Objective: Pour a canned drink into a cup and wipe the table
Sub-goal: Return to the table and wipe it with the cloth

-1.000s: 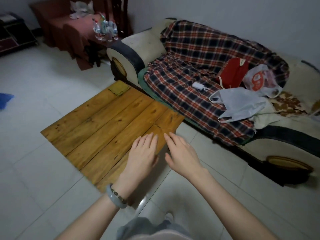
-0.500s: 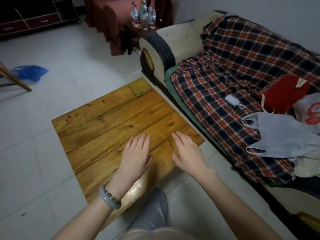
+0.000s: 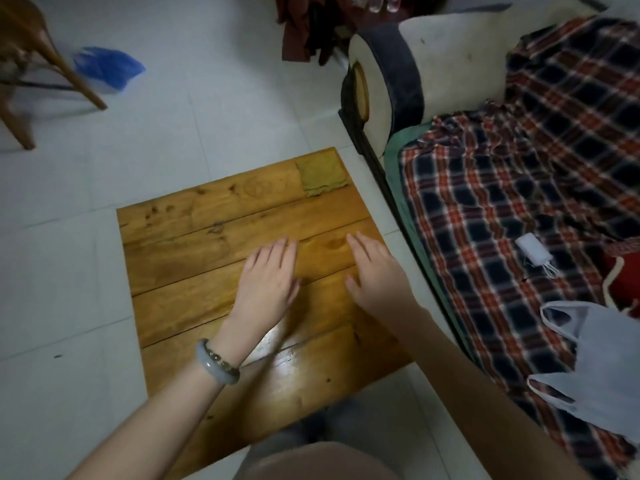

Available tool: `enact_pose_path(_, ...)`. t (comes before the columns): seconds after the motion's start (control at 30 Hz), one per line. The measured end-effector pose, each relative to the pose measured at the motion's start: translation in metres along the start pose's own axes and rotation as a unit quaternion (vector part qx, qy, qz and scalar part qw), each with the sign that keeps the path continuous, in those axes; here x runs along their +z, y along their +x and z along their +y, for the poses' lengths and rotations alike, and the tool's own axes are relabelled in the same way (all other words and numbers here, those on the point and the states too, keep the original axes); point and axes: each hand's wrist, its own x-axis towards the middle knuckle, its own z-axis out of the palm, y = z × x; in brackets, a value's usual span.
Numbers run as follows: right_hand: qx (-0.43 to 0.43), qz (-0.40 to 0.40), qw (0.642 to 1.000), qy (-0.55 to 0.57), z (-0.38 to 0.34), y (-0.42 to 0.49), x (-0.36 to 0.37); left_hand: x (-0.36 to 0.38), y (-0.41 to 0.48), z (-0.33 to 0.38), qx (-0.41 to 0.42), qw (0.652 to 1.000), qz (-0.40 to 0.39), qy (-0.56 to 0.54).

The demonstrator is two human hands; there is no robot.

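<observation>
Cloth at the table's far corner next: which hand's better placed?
Right hand, though it's close. The cloth lies at the table's far right corner, its side. The left hand is equally flat and free, fingertips about as near.

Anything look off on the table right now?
No spill or damage shows. Odd: no can or cup in view. The table holds only a yellowish cloth at its far right corner; the left hand and right hand lie flat on the wood.

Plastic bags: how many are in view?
2. A blue bag lies on the floor by the chair; a pale bag lies on the plaid blanket. Others may be out of frame.
</observation>
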Motion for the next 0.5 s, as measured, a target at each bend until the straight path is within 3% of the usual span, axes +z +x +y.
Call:
enact_pose_path(0.2,-0.079,0.043,0.996,0.006,0.034,0.072,0.022,0.024,0.045,-0.021,-0.063,0.997,-0.034,0.011)
enact_pose_path(0.5,-0.131,-0.009,0.991,0.029,0.096,0.181,0.058,0.068,0.106,-0.032,-0.178,0.981,-0.078,-0.002)
